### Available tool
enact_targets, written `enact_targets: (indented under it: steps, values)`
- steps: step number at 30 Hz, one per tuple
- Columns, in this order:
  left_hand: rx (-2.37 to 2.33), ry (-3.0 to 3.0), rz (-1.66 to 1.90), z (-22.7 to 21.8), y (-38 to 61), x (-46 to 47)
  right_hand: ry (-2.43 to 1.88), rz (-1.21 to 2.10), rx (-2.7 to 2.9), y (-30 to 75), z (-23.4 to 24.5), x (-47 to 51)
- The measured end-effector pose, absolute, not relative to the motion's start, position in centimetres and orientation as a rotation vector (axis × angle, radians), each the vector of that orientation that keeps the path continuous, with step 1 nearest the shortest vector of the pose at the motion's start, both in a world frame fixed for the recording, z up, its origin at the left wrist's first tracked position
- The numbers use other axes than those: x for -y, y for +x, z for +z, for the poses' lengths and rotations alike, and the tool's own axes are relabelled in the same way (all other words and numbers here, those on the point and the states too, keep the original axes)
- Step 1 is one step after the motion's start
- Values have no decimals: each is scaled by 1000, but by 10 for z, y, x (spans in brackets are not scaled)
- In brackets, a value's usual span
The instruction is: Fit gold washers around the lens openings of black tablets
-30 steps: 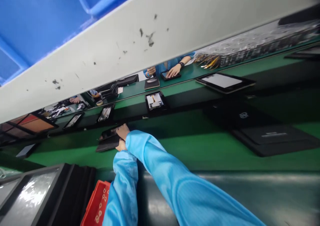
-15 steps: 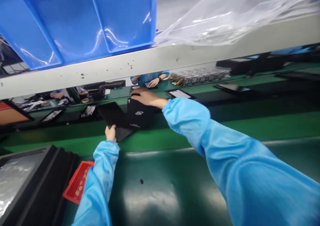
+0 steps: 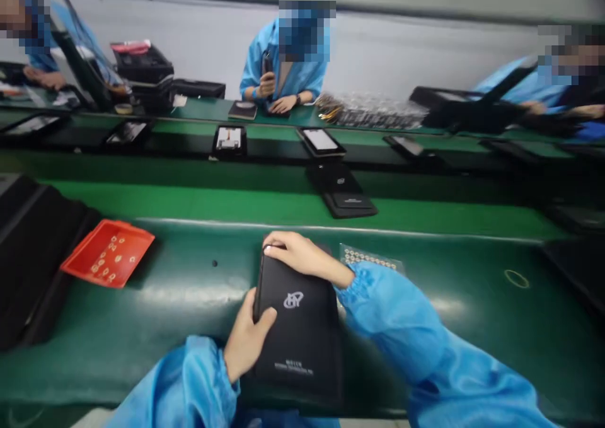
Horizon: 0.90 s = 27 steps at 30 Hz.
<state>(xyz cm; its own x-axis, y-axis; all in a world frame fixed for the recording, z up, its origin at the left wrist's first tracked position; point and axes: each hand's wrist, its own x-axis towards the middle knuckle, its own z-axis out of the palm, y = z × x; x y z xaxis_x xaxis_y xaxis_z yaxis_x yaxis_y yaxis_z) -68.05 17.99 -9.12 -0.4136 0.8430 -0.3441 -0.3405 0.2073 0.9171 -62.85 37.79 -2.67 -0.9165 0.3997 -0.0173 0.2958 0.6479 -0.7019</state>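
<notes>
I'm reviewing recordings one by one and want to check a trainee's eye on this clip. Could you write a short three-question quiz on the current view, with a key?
1. True or false: the red tray lies to the left of the black panel.
2. Multiple choice: where is the right hand on the black panel?
A) At the near right corner
B) At the far left corner
C) At the near left corner
3. Fill in: the left hand grips the black panel by its ____ edge.

Key: 1. True; 2. B; 3. left
</notes>
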Motion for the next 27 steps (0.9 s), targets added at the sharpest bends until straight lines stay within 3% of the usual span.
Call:
enact_targets:
  steps: [4, 7, 9, 13, 17, 27]
  values:
    - [-1652, 533, 1273, -114, -659, -119, -442, 1297, 2772, -621, -74, -345]
    - [-1895, 1077, 931, -103, -694, -101, -381, 1301, 2796, -626, -87, -328]
    - [-2218, 1535, 622, -90, -734, -113, -394, 1242, 2807, -630, -87, -321]
    - [-2526, 1534, 502, -83, -803, -171, -518, 993, 2771, -621, -82, -305]
    - [-2513, 1619, 539, -98, -826, -198, -568, 534, 2677, -585, -81, -281]
    - [-1918, 1945, 1095, -97, -773, -192, -723, 692, 2623, -558, -105, -251]
